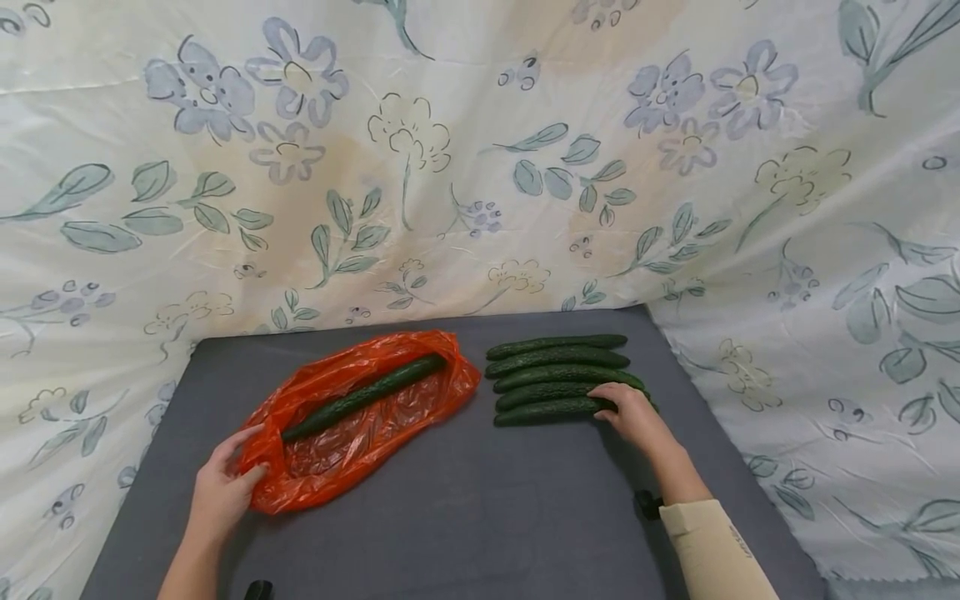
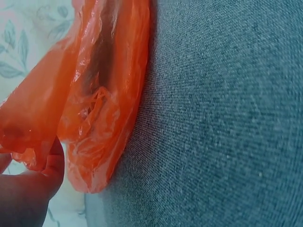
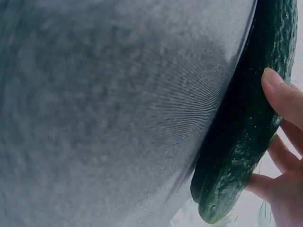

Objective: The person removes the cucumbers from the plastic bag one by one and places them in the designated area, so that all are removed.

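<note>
A crumpled red plastic bag [image 1: 273, 492] lies spread on the left of the table, its mouth gaping upward. Inside it rests one long cucumber [image 1: 367, 397], slanting up to the right. My left hand [image 1: 219, 487] pinches the bag's left edge between thumb and fingers; the left wrist view shows the thin film bunched at the fingertips. Several more cucumbers [image 1: 557, 358] lie side by side in a row to the right. At their right end my right hand [image 1: 632, 415] grips the nearest cucumber [image 3: 246, 151], thumb on one side and fingers on the other.
Dark grey cloth covers the table [image 1: 450, 517]. A floral curtain [image 1: 450, 183] hangs along the back and both sides, close to the table's edges. A dark strap [image 1: 647, 505] is on my right wrist, just below the beige sleeve [image 1: 712, 550].
</note>
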Tool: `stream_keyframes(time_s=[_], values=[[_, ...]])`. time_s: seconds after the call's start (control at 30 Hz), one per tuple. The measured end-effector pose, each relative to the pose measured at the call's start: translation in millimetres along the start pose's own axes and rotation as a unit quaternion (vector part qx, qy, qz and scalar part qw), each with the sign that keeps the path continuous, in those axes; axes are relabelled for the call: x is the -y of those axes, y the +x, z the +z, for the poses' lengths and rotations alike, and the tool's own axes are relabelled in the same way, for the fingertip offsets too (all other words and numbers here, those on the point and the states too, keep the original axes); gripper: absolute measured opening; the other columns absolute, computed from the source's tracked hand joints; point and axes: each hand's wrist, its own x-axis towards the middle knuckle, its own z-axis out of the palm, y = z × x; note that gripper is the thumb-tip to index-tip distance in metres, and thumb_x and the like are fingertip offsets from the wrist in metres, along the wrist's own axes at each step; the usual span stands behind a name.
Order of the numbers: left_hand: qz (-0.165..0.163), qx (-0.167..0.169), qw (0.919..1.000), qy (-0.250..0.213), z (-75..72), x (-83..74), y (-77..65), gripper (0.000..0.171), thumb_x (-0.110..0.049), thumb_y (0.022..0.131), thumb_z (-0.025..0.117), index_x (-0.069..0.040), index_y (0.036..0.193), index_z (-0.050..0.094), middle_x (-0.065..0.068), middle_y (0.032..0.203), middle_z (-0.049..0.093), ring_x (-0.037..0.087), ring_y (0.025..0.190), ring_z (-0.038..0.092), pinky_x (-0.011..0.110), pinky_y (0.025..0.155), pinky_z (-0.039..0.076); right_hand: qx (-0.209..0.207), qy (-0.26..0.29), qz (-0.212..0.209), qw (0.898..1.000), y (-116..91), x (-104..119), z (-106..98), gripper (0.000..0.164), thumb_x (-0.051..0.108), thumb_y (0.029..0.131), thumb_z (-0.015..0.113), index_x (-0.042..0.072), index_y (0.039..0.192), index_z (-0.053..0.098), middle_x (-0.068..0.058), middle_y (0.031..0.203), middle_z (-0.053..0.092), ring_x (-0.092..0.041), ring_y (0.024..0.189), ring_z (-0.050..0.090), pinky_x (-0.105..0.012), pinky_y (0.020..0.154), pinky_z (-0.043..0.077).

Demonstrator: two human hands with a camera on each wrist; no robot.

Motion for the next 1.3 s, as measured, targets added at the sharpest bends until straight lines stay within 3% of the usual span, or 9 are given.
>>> stream_keyframes(time_s=[0.07, 0.17, 0.27, 0.37, 0.53, 0.8, 1.03, 1.2, 1.3], values=[[0.003, -0.002, 1.0000, 0.005, 0.9, -0.5, -0.1, 0.055, -0.004, 0.098, 0.058, -0.011, 0.151, 0.044, 0.022, 0.158, 0.030, -0.008, 0.095, 0.051, 0.012, 0.071, 0.052, -0.007, -0.012, -0.006, 1.000, 0, 0, 2, 0.040, 0.004, 0.084, 0.078, 0.006, 0.123, 0.070, -0.016, 0.124, 0.064, -0.039, 0.115, 0.060, -0.052, 0.090, 0.053], [0.004, -0.004, 1.0000, 0.003, 1.9, -1.2, 0.1, 0.056, -0.003, 0.098, 0.058, -0.012, 0.151, 0.044, 0.022, 0.159, 0.030, 0.015, 0.112, 0.055, 0.009, 0.071, 0.050, -0.016, -0.024, -0.009, 1.000, -1, 1, 4, 0.039, 0.004, 0.083, 0.079, 0.006, 0.121, 0.070, -0.015, 0.122, 0.062, -0.038, 0.114, 0.058, -0.053, 0.091, 0.051], [0.002, -0.004, 1.0000, -0.007, 1.8, -1.1, 0.2, 0.057, -0.001, 0.097, 0.057, -0.011, 0.151, 0.043, 0.022, 0.161, 0.028, 0.037, 0.130, 0.047, 0.005, 0.071, 0.046, -0.017, -0.041, -0.001, 0.999, -1, 4, 7, 0.039, 0.006, 0.083, 0.080, 0.008, 0.121, 0.070, -0.013, 0.121, 0.062, -0.038, 0.114, 0.056, -0.056, 0.093, 0.049], [-0.001, -0.004, 0.9999, -0.009, 0.6, -0.5, 0.5, 0.057, -0.002, 0.097, 0.057, -0.010, 0.152, 0.043, 0.024, 0.162, 0.025, 0.047, 0.139, 0.037, 0.002, 0.071, 0.041, -0.008, -0.069, 0.012, 0.998, 1, 7, 9, 0.045, 0.010, 0.083, 0.081, 0.012, 0.125, 0.068, -0.012, 0.122, 0.062, -0.037, 0.115, 0.056, -0.060, 0.093, 0.046], [-0.006, -0.004, 1.0000, -0.006, -0.5, -0.8, -0.7, 0.057, -0.002, 0.097, 0.057, -0.010, 0.152, 0.042, 0.023, 0.163, 0.023, 0.049, 0.142, 0.034, 0.001, 0.070, 0.040, -0.002, -0.094, 0.019, 0.995, 3, 11, 8, 0.052, 0.016, 0.083, 0.083, 0.016, 0.132, 0.066, -0.012, 0.126, 0.064, -0.037, 0.116, 0.056, -0.062, 0.094, 0.044], [0.002, -0.003, 1.0000, -0.004, -1.6, 0.2, -0.9, 0.055, -0.004, 0.098, 0.057, -0.011, 0.151, 0.043, 0.023, 0.162, 0.026, 0.047, 0.140, 0.036, 0.001, 0.071, 0.040, -0.032, -0.031, -0.018, 0.999, 21, 42, -6, 0.054, 0.024, 0.084, 0.082, 0.016, 0.134, 0.064, -0.012, 0.132, 0.062, -0.038, 0.123, 0.056, -0.060, 0.096, 0.046], [0.027, 0.005, 0.9996, 0.009, -1.3, 1.7, 0.2, 0.053, -0.007, 0.099, 0.057, -0.011, 0.151, 0.044, 0.023, 0.158, 0.032, 0.027, 0.119, 0.049, 0.008, 0.073, 0.048, -0.058, 0.015, -0.069, 0.996, 47, 87, -18, 0.054, 0.022, 0.084, 0.082, 0.016, 0.134, 0.064, -0.010, 0.137, 0.060, -0.035, 0.127, 0.056, -0.054, 0.096, 0.050], [0.012, 0.014, 0.9998, -0.008, -0.5, 0.3, -1.3, 0.055, -0.005, 0.099, 0.056, -0.010, 0.152, 0.042, 0.025, 0.161, 0.027, 0.042, 0.133, 0.042, 0.005, 0.072, 0.045, -0.053, 0.036, -0.108, 0.992, 65, 115, -19, 0.053, 0.024, 0.085, 0.080, 0.016, 0.135, 0.064, -0.009, 0.137, 0.060, -0.033, 0.128, 0.056, -0.052, 0.100, 0.050], [0.016, 0.013, 0.9997, -0.010, -1.4, -0.9, -1.1, 0.054, -0.006, 0.099, 0.055, -0.010, 0.152, 0.042, 0.025, 0.161, 0.027, 0.044, 0.134, 0.040, 0.005, 0.073, 0.044, -0.053, 0.039, -0.130, 0.989, 76, 130, -17, 0.052, 0.024, 0.086, 0.080, 0.015, 0.135, 0.064, -0.010, 0.137, 0.061, -0.032, 0.127, 0.057, -0.050, 0.100, 0.050]])
